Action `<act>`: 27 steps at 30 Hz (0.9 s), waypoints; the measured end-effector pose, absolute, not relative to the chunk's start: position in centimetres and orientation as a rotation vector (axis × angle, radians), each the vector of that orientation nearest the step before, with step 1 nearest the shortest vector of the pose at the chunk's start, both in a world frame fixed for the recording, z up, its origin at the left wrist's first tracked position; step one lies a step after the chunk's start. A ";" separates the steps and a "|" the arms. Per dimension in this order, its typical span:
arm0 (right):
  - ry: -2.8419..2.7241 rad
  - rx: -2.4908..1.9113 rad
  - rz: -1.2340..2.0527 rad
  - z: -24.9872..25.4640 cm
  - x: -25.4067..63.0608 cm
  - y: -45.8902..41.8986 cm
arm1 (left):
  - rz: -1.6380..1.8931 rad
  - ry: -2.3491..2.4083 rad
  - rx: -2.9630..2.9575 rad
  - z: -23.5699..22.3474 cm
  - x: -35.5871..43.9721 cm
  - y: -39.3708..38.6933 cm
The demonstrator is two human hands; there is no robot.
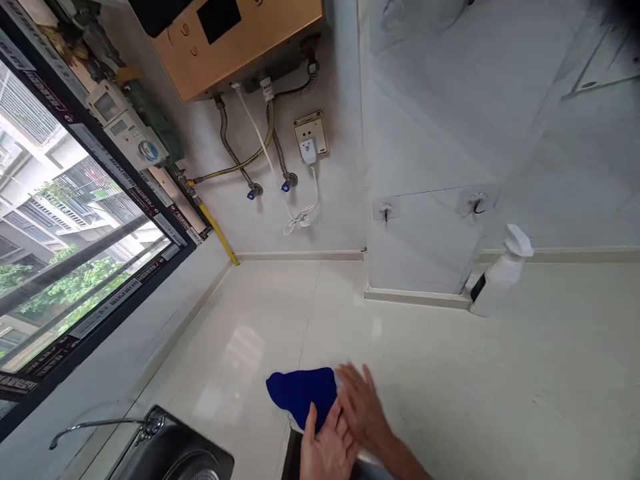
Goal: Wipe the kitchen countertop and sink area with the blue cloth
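A dark blue cloth point(303, 395) with a pale edge lies bunched on the glossy white counter point(425, 373). My left hand point(327, 447) is at the cloth's near edge, palm turned up, with its thumb in front of the blue fabric and its fingers stretched. Across those fingers lies my right hand point(364, 410), fingers extended and slightly apart, beside the cloth's right end. Both hands touch each other, and neither visibly grips the cloth. Part of the cloth's right side is hidden behind the fingers.
A white spray bottle point(501, 273) stands by the boxed-out wall corner at right. At lower left is a dark sink point(173, 453) with a faucet point(100, 423). A copper-coloured water heater point(250, 47) hangs above hoses and a socket point(311, 137). The window point(75, 220) fills the left.
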State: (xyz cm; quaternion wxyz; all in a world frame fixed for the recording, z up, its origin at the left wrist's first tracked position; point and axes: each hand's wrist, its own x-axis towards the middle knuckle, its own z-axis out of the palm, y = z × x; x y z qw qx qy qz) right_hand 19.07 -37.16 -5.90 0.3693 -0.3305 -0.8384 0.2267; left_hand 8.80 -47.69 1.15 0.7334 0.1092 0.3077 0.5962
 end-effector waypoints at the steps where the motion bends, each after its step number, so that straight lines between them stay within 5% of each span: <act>1: -2.097 -0.947 0.570 -6.3 19.0 -36.2 | 1.318 0.726 0.232 1.0 7.5 -48.1; 11: -2.308 -0.984 0.525 -8.4 13.4 -35.9 | 1.089 2.038 1.154 -2.1 -7.9 -48.5; 15: -2.407 -1.023 0.568 -8.8 12.6 -36.6 | 0.841 2.063 1.599 -3.5 -9.9 -47.7; 21: -2.164 -0.898 1.068 -3.1 14.1 -34.3 | 0.721 1.945 1.762 -1.4 -10.2 -44.9; 27: -1.981 -0.685 0.922 4.5 16.8 -30.3 | 0.704 1.684 1.868 2.4 -8.5 -39.5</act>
